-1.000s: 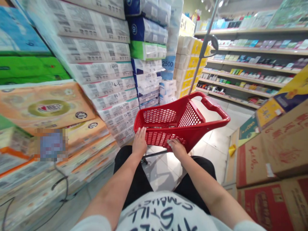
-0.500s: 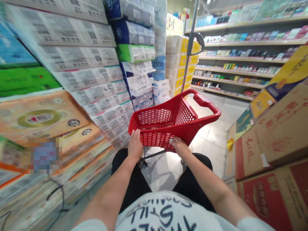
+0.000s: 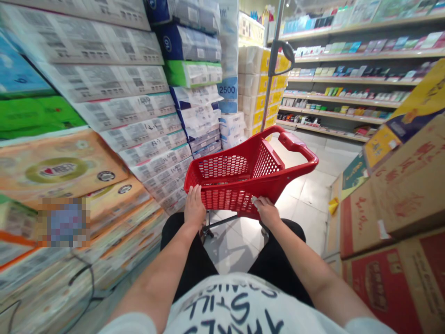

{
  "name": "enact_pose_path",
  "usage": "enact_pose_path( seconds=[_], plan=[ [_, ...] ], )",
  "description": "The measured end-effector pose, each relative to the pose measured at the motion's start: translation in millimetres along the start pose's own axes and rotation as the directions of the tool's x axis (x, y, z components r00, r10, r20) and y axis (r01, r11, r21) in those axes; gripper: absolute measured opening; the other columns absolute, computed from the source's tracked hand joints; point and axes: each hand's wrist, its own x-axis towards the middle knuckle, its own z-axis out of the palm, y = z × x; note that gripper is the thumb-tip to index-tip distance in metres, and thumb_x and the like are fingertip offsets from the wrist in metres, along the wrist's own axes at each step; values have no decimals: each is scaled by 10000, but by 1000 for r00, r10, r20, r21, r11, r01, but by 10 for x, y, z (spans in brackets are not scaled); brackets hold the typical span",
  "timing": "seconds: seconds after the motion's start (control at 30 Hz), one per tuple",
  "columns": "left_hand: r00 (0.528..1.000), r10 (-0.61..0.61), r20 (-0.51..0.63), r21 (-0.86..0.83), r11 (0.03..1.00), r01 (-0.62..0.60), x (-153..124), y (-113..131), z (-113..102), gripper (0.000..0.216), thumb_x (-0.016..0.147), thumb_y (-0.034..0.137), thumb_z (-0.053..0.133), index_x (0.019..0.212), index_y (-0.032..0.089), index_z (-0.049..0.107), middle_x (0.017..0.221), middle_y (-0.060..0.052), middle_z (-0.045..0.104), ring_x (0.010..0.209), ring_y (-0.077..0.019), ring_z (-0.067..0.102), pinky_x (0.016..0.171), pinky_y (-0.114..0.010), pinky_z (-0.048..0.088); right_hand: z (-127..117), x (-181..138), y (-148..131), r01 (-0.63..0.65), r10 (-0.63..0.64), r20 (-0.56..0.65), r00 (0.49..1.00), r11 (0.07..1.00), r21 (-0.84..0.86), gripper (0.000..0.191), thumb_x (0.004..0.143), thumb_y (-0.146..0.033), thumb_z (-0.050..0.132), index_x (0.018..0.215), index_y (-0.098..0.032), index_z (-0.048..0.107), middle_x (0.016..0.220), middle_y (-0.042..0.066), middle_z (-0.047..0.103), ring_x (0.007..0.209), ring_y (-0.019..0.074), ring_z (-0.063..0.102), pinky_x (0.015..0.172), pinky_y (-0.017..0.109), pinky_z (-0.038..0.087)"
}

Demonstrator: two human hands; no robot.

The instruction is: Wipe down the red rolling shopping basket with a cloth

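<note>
A red plastic shopping basket point(image 3: 243, 174) on a wheeled frame stands in the aisle right in front of me, tilted, with nothing visible inside. Its grip bar point(image 3: 295, 144) is on the far side, and a grey pull handle point(image 3: 278, 55) rises behind it. My left hand point(image 3: 194, 208) rests on the near left corner of the rim, fingers laid over the edge. My right hand point(image 3: 267, 211) is closed against the near right wall of the basket. A small whitish scrap shows at its fingertips, too small to name.
Stacked packs of tissue and paper goods point(image 3: 139, 116) wall the left side. Brown and red cardboard boxes point(image 3: 399, 199) are piled on the right. Shelves of small packaged goods point(image 3: 347, 93) run along the back right. Pale floor tiles point(image 3: 313, 199) stretch ahead past the basket.
The basket and both hands have shifted a little to the left and closer to the tissue stacks. My hands keep their places on its near rim.
</note>
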Motion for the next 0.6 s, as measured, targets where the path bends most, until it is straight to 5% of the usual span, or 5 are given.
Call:
enact_pose_path(
  seconds=[0.13, 0.4, 0.6],
  plan=[
    [1000, -22, -10, 0, 1000, 22, -4, 22, 16, 561, 825, 38, 341, 1385, 48, 360, 1398, -214, 456, 1435, -280, 209, 1128, -499, 329, 127, -59, -19, 30, -29, 119, 992, 1000, -1, 406, 887, -97, 451, 1247, -223, 589, 1224, 84, 600, 1104, 215, 505, 924, 298, 434],
    [999, -39, -8, -16, 999, 39, -25, 36, 38, 584, 805, 26, 354, 1389, 35, 354, 1410, -214, 446, 1445, -276, 172, 1144, -491, 298, -280, 524, -469, 218, -214, -101, 972, 976, 31, 317, 952, -194, 411, 1183, -207, 628, 1166, 96, 611, 1033, 206, 506, 891, 289, 444],
    [998, -56, 29, -31, 998, 57, -34, 39, -9, 595, 815, 35, 356, 1409, 74, 343, 1445, -171, 426, 1440, -271, 194, 1149, -485, 284, 62, 286, -419, 156, -154, 154, 976, 988, -2, 372, 931, -162, 420, 1266, -221, 570, 1244, 87, 577, 1147, 220, 459, 979, 309, 377]
  ],
)
